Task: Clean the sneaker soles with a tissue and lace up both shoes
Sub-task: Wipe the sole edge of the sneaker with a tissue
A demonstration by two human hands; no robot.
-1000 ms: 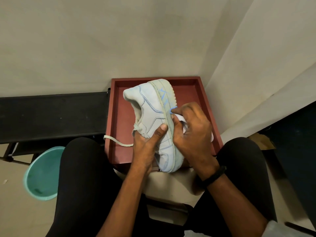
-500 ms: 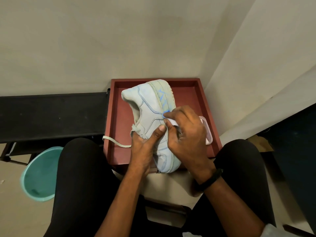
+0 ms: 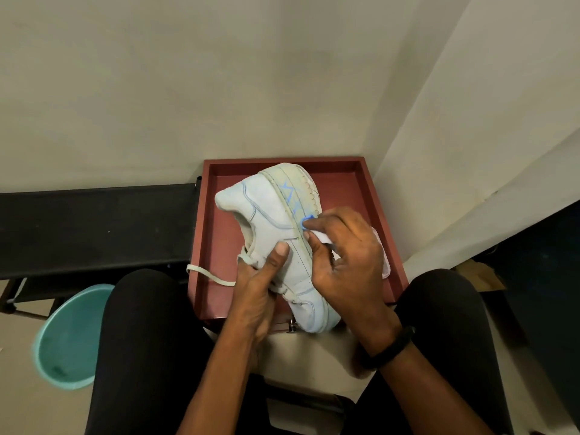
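At frame centre I saw the left hand (image 3: 257, 284) gripping the white sneaker (image 3: 276, 221) by its laced upper, while the right hand (image 3: 345, 259) pinched a tissue (image 3: 323, 238) against the sole's edge. Blue marks on the sole were unreadable. The shoe lay tilted over a red tray (image 3: 370, 189). A loose lace (image 3: 207, 274) trailed left, and a teal basin (image 3: 66, 337) sat lower left.

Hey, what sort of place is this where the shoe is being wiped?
Most likely a plain corner of a home or small room, not a workshop: bare off-white walls meet behind a red tray, a black bench runs along the left, and a teal tub sits on the floor.
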